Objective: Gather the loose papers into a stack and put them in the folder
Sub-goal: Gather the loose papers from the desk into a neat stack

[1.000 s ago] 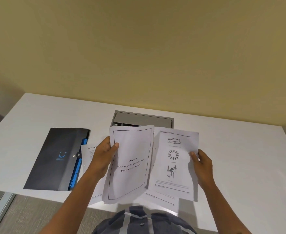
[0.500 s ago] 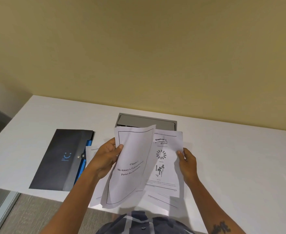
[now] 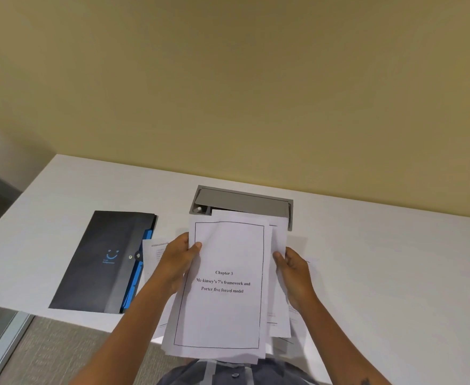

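A yellow-beige wall [image 3: 228,79] is filling the upper half of the view, and below it a white table [image 3: 381,259] is stretching from side to side, with its near edge cutting across grey carpet [image 3: 61,354] at the lower left. On the left part of the table a dark folder [image 3: 97,262] is lying flat and closed, showing a small blue smile mark with a line of blue writing under it that is too small to read, a round clasp near its right edge, and a strip of blue inner pockets peeking out along that edge. At the back of the table, near the wall, a grey box-like tray [image 3: 242,201] is sitting with its open side facing the person. In front of it the stack of papers [image 3: 225,287] is being held up off the table, between the tray and the person's body, well apart from the folder. The top sheet is carrying a thin black border and the printed words "Chapter 3 / Mc-kinsey's 7's framework and / Porter five forces model"; the sheets behind it are sticking out unevenly at the top and right. One more sheet [image 3: 153,254] is lying on the table just beside the folder, partly hidden by the left forearm. The left hand [image 3: 178,259] is gripping the stack's left edge, thumb on the front. The right hand [image 3: 295,270] is gripping the right edge, thumb pressing the sheets.
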`<action>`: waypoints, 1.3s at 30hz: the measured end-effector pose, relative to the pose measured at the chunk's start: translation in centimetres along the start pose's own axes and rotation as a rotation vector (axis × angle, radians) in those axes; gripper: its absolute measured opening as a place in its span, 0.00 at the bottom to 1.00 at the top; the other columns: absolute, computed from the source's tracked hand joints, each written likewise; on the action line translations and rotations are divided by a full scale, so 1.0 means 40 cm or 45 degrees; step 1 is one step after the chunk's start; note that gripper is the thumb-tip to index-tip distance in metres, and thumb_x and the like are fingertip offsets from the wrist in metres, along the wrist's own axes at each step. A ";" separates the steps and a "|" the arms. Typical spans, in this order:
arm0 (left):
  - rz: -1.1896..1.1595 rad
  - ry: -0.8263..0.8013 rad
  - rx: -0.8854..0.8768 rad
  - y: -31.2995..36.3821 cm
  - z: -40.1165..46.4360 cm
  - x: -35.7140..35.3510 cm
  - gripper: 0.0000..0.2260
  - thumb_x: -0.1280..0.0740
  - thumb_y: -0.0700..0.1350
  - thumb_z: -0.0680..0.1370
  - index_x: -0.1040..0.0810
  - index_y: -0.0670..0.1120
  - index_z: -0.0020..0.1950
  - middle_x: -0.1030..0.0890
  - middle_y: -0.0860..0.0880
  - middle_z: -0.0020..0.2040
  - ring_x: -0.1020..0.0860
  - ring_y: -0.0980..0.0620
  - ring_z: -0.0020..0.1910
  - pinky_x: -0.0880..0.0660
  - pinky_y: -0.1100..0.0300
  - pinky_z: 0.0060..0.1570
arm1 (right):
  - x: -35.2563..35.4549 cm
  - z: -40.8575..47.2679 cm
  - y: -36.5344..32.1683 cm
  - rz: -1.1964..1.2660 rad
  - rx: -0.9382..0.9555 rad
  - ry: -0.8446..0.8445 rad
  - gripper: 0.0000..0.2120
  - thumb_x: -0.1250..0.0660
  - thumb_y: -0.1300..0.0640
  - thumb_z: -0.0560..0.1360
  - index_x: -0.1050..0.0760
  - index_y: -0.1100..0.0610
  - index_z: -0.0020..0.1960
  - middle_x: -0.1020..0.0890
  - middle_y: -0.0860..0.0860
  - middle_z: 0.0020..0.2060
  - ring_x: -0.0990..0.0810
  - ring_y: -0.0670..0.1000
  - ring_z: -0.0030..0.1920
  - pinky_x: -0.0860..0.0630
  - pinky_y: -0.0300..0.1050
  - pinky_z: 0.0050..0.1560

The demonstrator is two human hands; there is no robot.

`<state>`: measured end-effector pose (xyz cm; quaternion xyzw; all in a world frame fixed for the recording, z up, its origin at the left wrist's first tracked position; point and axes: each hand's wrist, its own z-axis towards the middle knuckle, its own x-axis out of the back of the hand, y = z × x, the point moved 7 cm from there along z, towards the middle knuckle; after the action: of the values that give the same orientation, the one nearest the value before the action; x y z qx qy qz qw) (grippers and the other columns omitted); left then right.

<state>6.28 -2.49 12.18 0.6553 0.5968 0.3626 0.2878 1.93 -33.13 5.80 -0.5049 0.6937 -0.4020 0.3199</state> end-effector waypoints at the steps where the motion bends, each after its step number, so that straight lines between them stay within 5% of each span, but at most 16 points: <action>1: 0.044 0.044 0.016 -0.014 0.007 0.006 0.06 0.34 0.45 0.81 0.18 0.53 0.55 0.14 0.50 0.57 0.17 0.45 0.58 0.21 0.45 0.62 | -0.008 -0.007 0.002 0.030 -0.022 -0.021 0.11 0.34 0.60 0.84 0.17 0.54 0.63 0.12 0.47 0.58 0.14 0.49 0.60 0.22 0.48 0.67; 5: 0.090 0.170 0.070 -0.048 0.009 0.013 0.04 0.35 0.45 0.83 0.23 0.45 0.53 0.20 0.45 0.50 0.22 0.45 0.51 0.25 0.50 0.55 | -0.037 -0.025 0.029 0.105 -0.091 -0.105 0.13 0.36 0.64 0.84 0.19 0.57 0.66 0.13 0.51 0.61 0.15 0.51 0.64 0.25 0.51 0.72; 11: 0.119 0.178 0.173 -0.071 0.003 0.002 0.08 0.37 0.47 0.84 0.25 0.46 0.62 0.22 0.47 0.56 0.25 0.43 0.59 0.27 0.48 0.55 | -0.066 -0.051 0.068 0.087 -0.171 -0.209 0.11 0.34 0.57 0.84 0.16 0.55 0.64 0.13 0.56 0.60 0.15 0.60 0.62 0.23 0.64 0.70; 17: 0.181 0.183 0.283 -0.097 0.008 0.018 0.12 0.36 0.50 0.83 0.24 0.43 0.62 0.21 0.43 0.61 0.22 0.40 0.59 0.23 0.44 0.58 | -0.082 -0.065 0.045 0.046 -0.227 -0.295 0.11 0.34 0.55 0.85 0.16 0.53 0.64 0.13 0.55 0.60 0.15 0.58 0.63 0.22 0.61 0.70; 24: 0.317 0.156 0.297 -0.105 0.005 0.016 0.11 0.36 0.50 0.83 0.27 0.43 0.55 0.23 0.42 0.56 0.24 0.42 0.55 0.24 0.46 0.55 | -0.104 -0.056 0.039 0.009 -0.267 -0.414 0.12 0.33 0.52 0.84 0.16 0.51 0.64 0.13 0.57 0.60 0.15 0.61 0.60 0.21 0.61 0.65; 28: 0.223 0.167 0.250 -0.114 -0.004 0.023 0.10 0.34 0.44 0.83 0.25 0.45 0.63 0.22 0.47 0.59 0.24 0.43 0.60 0.25 0.48 0.57 | -0.079 -0.028 0.042 -0.195 -0.299 -0.385 0.17 0.38 0.39 0.84 0.15 0.45 0.60 0.11 0.51 0.56 0.13 0.54 0.54 0.18 0.51 0.53; 31: 0.196 0.246 0.239 -0.125 -0.015 0.046 0.13 0.34 0.45 0.83 0.26 0.46 0.67 0.24 0.47 0.62 0.24 0.41 0.62 0.24 0.43 0.62 | 0.015 0.041 0.042 -0.648 -0.101 -0.118 0.09 0.31 0.44 0.80 0.17 0.44 0.58 0.13 0.49 0.57 0.14 0.54 0.57 0.17 0.52 0.56; 34: 0.145 0.317 0.246 -0.141 -0.029 0.068 0.10 0.35 0.44 0.83 0.28 0.48 0.64 0.23 0.48 0.61 0.24 0.43 0.58 0.24 0.47 0.56 | 0.130 0.107 0.075 -1.196 -0.041 0.028 0.35 0.23 0.43 0.74 0.31 0.52 0.76 0.26 0.53 0.72 0.26 0.57 0.72 0.26 0.55 0.68; 39: 0.093 0.397 0.241 -0.162 -0.045 0.095 0.11 0.35 0.43 0.83 0.26 0.40 0.64 0.23 0.46 0.58 0.25 0.46 0.57 0.26 0.47 0.57 | 0.250 0.179 0.159 -1.733 -0.062 -0.022 0.65 0.24 0.28 0.63 0.54 0.56 0.84 0.46 0.54 0.83 0.46 0.59 0.83 0.32 0.67 0.74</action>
<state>1.17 1.98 8.45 0.6367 0.6413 0.4123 0.1156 2.35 -43.31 -3.56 -0.8391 0.2278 -0.4938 -0.0102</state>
